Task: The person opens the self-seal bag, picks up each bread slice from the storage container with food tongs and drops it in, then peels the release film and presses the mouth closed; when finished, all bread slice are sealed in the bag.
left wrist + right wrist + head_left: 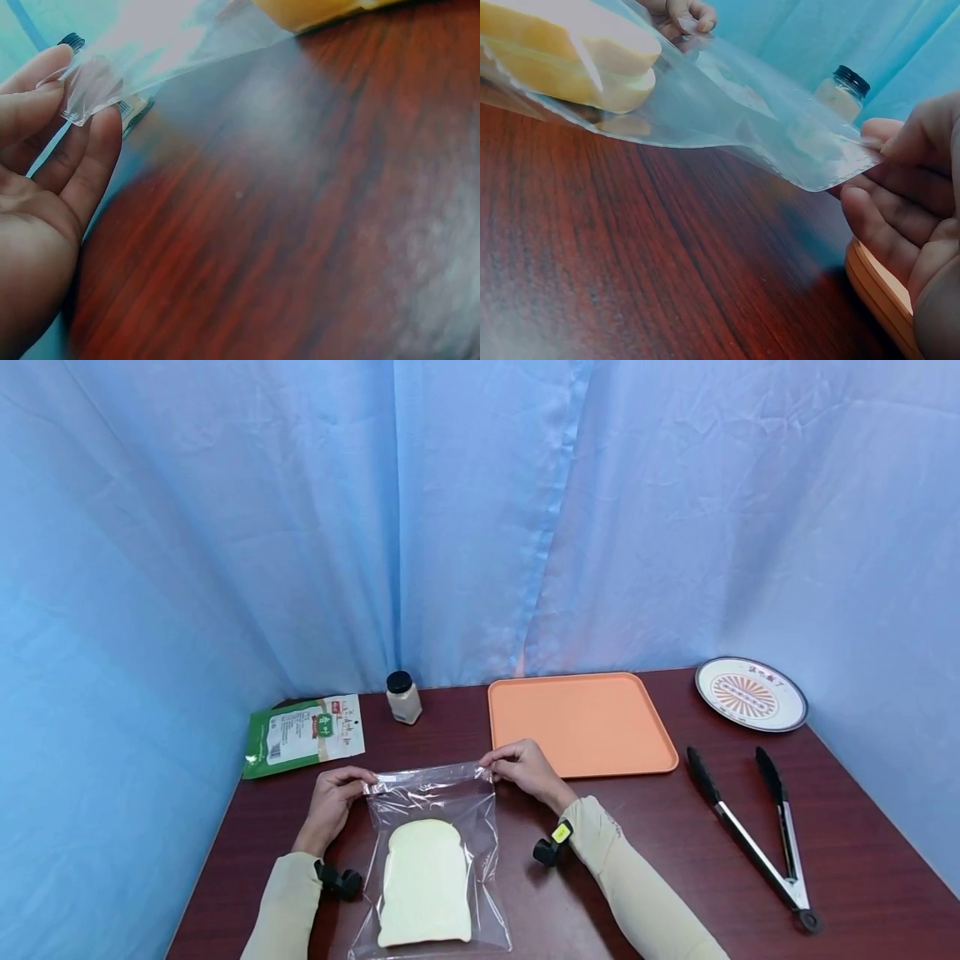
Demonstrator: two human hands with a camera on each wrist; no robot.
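A clear plastic bag (482,827) lies toward the near side of the table, with bread (425,885) inside it. From the right wrist view the bread (600,64) shows as two thick slices, one on top of the other. At the bag's upper left corner, my left hand (332,803) pinches the film between thumb and fingers. My right hand (528,771) pinches the upper right corner, so the top edge is stretched between both hands. In the wrist views the held corners are raised above the tabletop.
An orange tray (581,722) lies just beyond my right hand. Back left are a green-and-white packet (300,735) and a black-lidded jar (405,699). Black-tipped tongs (757,852) lie spread on the right, with a patterned plate (780,714) behind them. Blue curtains (480,527) enclose the table.
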